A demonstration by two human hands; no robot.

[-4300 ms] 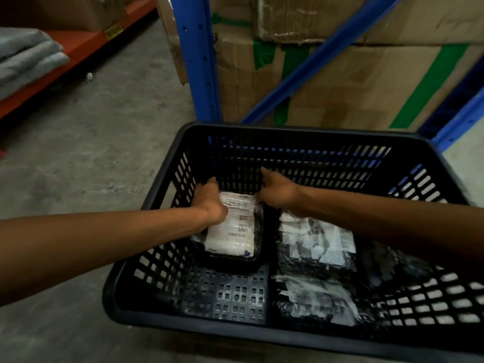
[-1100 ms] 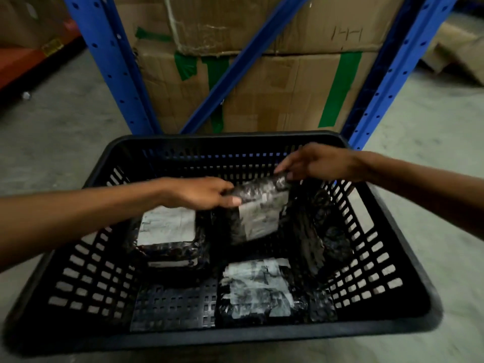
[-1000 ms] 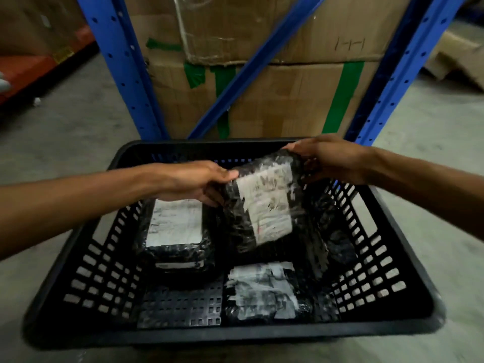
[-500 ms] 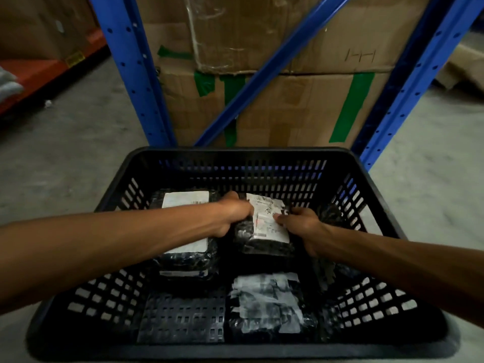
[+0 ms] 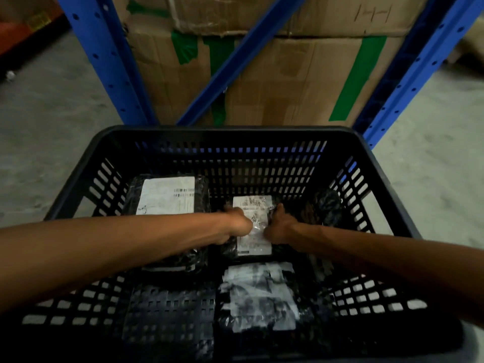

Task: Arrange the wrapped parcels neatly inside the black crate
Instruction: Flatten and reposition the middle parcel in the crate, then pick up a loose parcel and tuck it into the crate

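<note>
Down inside the black crate (image 5: 230, 133), both hands are closed on one wrapped parcel (image 5: 252, 243) lying flat on the crate floor toward the far middle. The left hand (image 5: 237, 222) grips its left edge, the right hand (image 5: 279, 227) its right edge, with the white label showing between them. Just left of it lies a second parcel (image 5: 167, 195), label up, partly under the left forearm. A third parcel (image 5: 258, 294) sits just nearer the camera, its label crumpled. A dark bundle (image 5: 327, 205) leans at the right wall; what it is cannot be told. Behind the crate stand blue rack posts (image 5: 104, 61) and taped cardboard boxes (image 5: 288, 74).
</note>
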